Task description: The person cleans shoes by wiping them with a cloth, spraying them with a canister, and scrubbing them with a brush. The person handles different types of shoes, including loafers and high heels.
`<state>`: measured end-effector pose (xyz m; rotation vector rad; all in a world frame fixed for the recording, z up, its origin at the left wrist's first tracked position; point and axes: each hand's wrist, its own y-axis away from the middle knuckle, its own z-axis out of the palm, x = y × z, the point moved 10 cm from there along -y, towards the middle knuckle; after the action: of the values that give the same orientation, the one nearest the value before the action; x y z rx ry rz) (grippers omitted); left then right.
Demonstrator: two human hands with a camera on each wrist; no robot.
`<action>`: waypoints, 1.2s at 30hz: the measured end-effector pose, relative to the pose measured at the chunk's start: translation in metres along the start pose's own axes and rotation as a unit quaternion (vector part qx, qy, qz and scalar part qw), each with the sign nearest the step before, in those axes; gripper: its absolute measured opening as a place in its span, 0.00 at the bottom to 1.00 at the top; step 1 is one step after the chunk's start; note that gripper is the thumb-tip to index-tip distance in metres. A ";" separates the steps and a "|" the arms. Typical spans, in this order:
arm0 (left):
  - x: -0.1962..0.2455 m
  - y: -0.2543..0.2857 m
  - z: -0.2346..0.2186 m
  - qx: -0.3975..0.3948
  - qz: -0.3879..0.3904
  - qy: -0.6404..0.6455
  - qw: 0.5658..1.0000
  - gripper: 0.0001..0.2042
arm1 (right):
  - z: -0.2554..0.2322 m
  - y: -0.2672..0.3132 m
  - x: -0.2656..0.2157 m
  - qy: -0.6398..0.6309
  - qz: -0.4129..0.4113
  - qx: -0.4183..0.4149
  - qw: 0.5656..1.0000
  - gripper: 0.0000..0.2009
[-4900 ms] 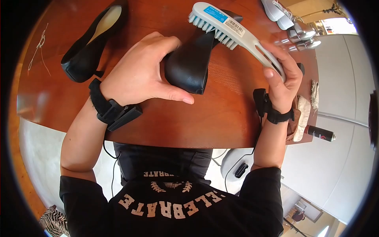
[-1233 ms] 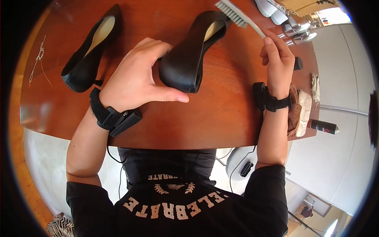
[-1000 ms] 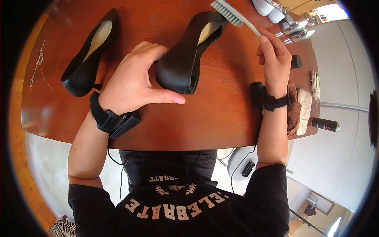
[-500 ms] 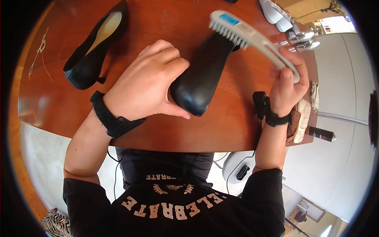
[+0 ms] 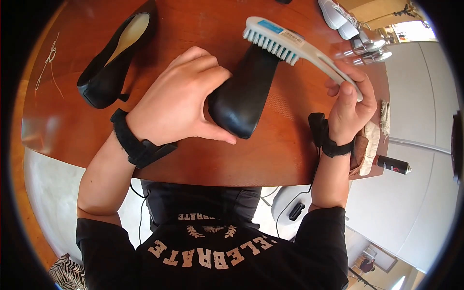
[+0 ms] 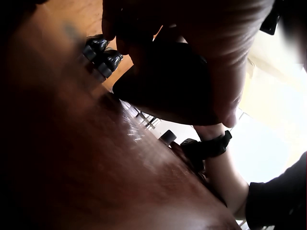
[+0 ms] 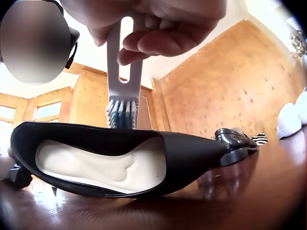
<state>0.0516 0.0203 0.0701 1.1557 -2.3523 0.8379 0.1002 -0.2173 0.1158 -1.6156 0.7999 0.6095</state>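
Note:
A black high-heeled pump (image 5: 241, 104) lies turned on its side close over the table, its heel end toward me. My left hand (image 5: 171, 99) grips it round the heel end, thumb across the near end and fingers along the left. My right hand (image 5: 352, 108) holds a light grey scrub brush (image 5: 275, 31) by its slotted handle. The bristles (image 5: 270, 47) overlap the pump's upturned side near its far part. In the right wrist view the pump's opening faces the camera, showing the pale insole (image 7: 96, 165), and the bristles (image 7: 122, 115) stand right at its upper edge.
A second black pump (image 5: 108, 67) lies left on the brown table (image 5: 193, 166), near a knotted string (image 5: 48, 63). At the far right are white sneakers (image 5: 338, 19) and glossy shoes (image 5: 369, 46). Cloths (image 5: 369, 145) and a black spray can (image 5: 392, 164) sit at the right edge.
The pump, whose opening showed to the head camera a second ago, is now rolled over with its side up. The brush has come from the far right, turned, and moved left over the pump.

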 end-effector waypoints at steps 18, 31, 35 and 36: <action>-0.044 0.005 0.007 0.038 -0.133 0.423 0.895 0.31 | -0.013 -0.007 0.067 0.179 0.212 -0.027 0.960 0.19; -0.074 0.012 0.017 0.082 -0.166 0.534 0.825 0.35 | -0.006 -0.006 0.066 0.288 0.142 -0.102 0.941 0.18; -0.076 0.008 0.015 0.117 -0.217 0.548 0.799 0.42 | -0.004 -0.006 0.064 0.260 0.154 -0.116 0.946 0.17; -0.077 0.008 0.016 0.109 -0.224 0.556 0.793 0.43 | -0.005 -0.006 0.064 0.267 0.145 -0.110 0.946 0.17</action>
<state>0.0891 0.0575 0.0116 0.8428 -0.9847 1.1710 0.1451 -0.2329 0.0718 -1.9177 1.4311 0.4783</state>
